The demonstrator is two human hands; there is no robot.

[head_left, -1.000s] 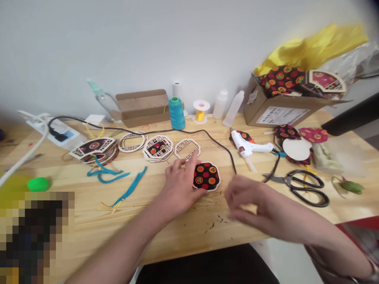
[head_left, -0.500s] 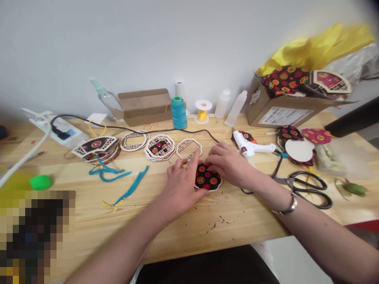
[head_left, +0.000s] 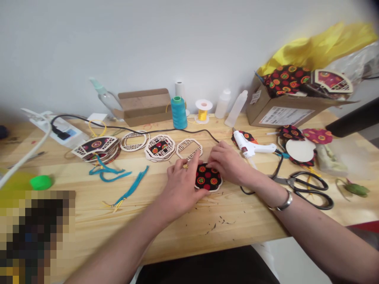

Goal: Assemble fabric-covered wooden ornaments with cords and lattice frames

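A dark floral fabric piece with a pale scalloped rim (head_left: 208, 178) lies on the wooden table between my hands. My left hand (head_left: 184, 183) rests over its left edge, index finger stretched along the top and thumb at the lower edge, holding it down. At the upper right edge, the bent, closed fingers of my right hand (head_left: 226, 162) touch the piece; its fingertips are partly hidden. Behind them are a pale lattice frame (head_left: 181, 148) and a stack of lattice pieces (head_left: 160, 148). A white glue gun (head_left: 251, 148) lies beyond my right hand.
Black-handled scissors (head_left: 308, 183) lie to the right, near my right forearm. Blue tassels (head_left: 134, 185) are on the left. A blue thread cone (head_left: 179, 113) and an open carton (head_left: 281, 110) stand along the wall. A black cable crosses the back.
My right hand and wrist have shifted slightly, with the fingers moving a little right along the piece's upper edge. My left hand stays in place.
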